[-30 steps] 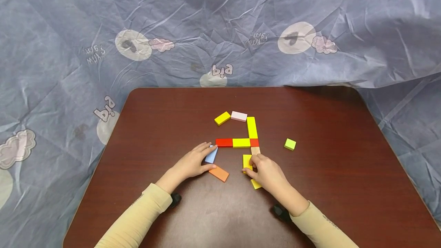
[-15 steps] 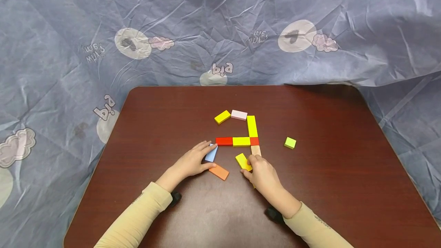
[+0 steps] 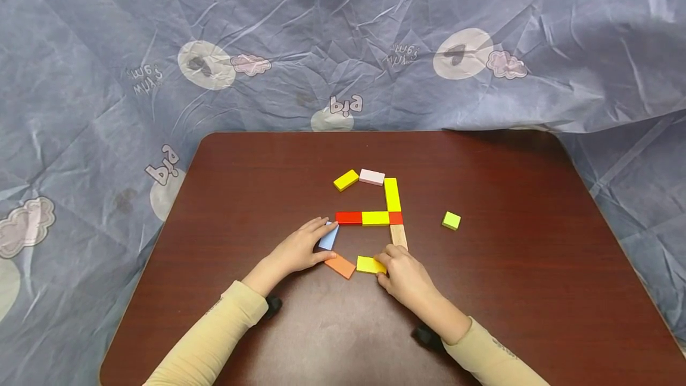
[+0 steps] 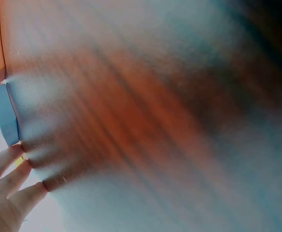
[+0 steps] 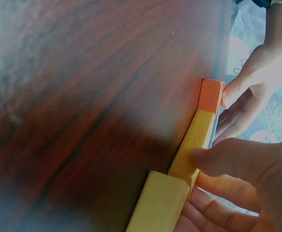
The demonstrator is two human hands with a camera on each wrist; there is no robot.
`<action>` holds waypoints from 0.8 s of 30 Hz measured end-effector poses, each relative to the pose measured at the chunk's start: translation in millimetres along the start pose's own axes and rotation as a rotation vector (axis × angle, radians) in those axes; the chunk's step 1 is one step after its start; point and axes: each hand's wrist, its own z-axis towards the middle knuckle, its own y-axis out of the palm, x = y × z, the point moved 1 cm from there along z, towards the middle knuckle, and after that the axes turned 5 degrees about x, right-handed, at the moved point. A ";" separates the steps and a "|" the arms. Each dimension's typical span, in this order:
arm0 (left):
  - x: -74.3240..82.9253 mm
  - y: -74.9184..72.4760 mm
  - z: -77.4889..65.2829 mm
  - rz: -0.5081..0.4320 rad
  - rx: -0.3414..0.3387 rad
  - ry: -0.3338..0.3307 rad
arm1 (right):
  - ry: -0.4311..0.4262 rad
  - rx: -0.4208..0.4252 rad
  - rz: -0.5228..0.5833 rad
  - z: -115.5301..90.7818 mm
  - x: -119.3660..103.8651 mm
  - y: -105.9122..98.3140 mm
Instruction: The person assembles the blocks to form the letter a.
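My right hand [image 3: 409,274] pinches a yellow block [image 3: 367,264] by its right end, with the thumb [image 5: 213,157] on its side in the right wrist view. The block's left end is right at the orange block [image 3: 342,267]. A second yellow block [image 5: 157,203] lies against its near end in that view; in the head view the hand hides it. My left hand [image 3: 293,249] rests with extended fingers at the blue block [image 3: 328,237], its thumb touching the orange block's corner. The left wrist view shows fingertips beside the blue block [image 4: 5,116].
Across the middle run a red block [image 3: 349,218], a yellow-green block [image 3: 375,218], and a small red block [image 3: 395,218]. A plain wooden block [image 3: 399,235] continues below. Further back are a yellow, a pink [image 3: 372,177] and another yellow block [image 3: 345,180]. A green block [image 3: 451,220] sits apart on the right.
The yellow block in my right hand has turned from upright to crosswise and moved left and nearer, up to the orange block. My left hand has stayed in place.
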 end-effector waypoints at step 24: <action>2.1 -1.0 -0.1 -0.005 0.013 0.011 | -0.212 -0.044 0.073 -2.1 8.4 -2.8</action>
